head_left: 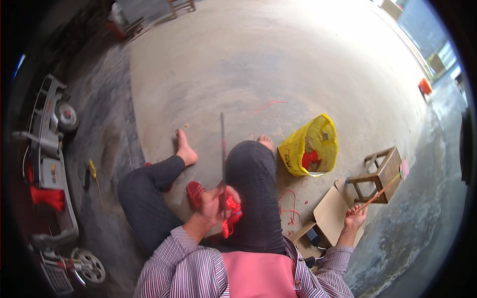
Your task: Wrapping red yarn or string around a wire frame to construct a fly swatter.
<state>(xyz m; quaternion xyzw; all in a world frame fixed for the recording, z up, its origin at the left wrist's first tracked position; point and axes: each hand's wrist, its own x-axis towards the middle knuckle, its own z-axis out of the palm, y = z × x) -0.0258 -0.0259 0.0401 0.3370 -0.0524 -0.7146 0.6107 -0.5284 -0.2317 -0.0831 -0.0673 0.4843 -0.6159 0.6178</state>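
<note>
My left hand (214, 204) is in front of my bent knee, its fingers closed round a thin dark rod (222, 134) that stands nearly upright. A bundle of bright red cord (231, 211) hangs at the same hand, against the dark trouser leg. Off to the right, my right hand (355, 217) grips the lower end of a thin orange-red stick (378, 192). The stick slants up across the wooden stool (387, 174), and its far end looks greenish near a pink patch. A red shoe (195, 192) lies beside my left hand.
A yellow bag (293, 149) with red material inside stands ahead right. An open cardboard box (330, 213) holding dark items lies near my right forearm. Red cord (293, 211) is on the floor. At left are a yellow-handled tool (92, 169) and a wheeled vehicle (52, 144).
</note>
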